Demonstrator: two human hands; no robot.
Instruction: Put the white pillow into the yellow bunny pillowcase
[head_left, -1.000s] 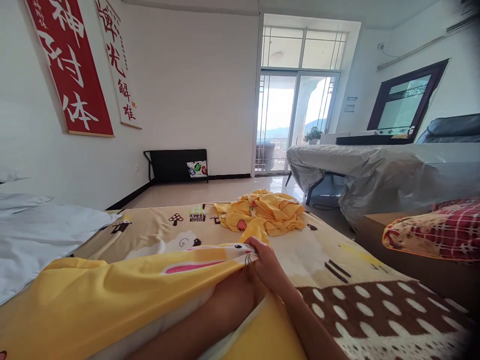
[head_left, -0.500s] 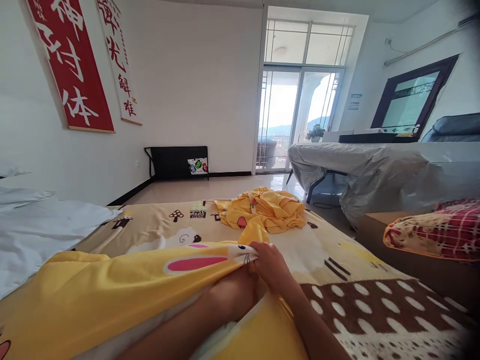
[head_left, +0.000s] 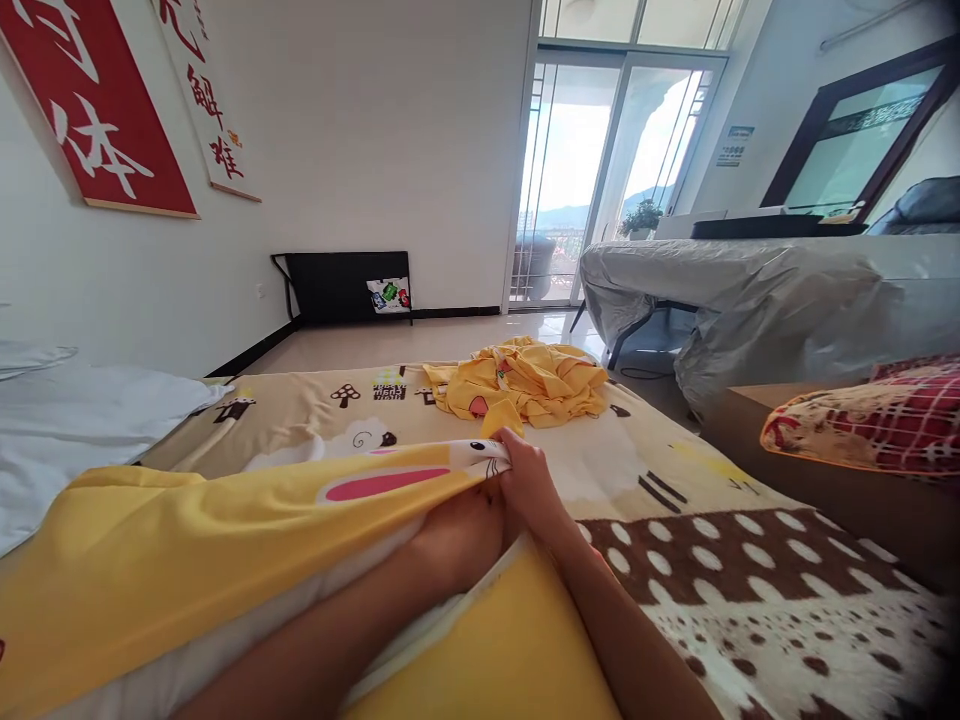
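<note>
1. Yellow cloth [head_left: 187, 560] stretches from the left edge of the frame to its centre, above the patterned blanket [head_left: 592, 465], with white fabric [head_left: 165, 672] showing along its lower edge.
2. Your right hand [head_left: 526, 475] is closed on its gathered end at frame centre; your left hand [head_left: 478, 515] is partly hidden just beside it, so I cannot tell whether its fingers hold anything.
3. Should your right fingers loosen, that end could slip and sag over your left arm; uneven pulling could bunch the white fabric.
4. Its long axis runs sideways, rising slightly rightward; the gripped end points right, the rabbit print's [head_left: 390, 485] ears leftward.
</note>
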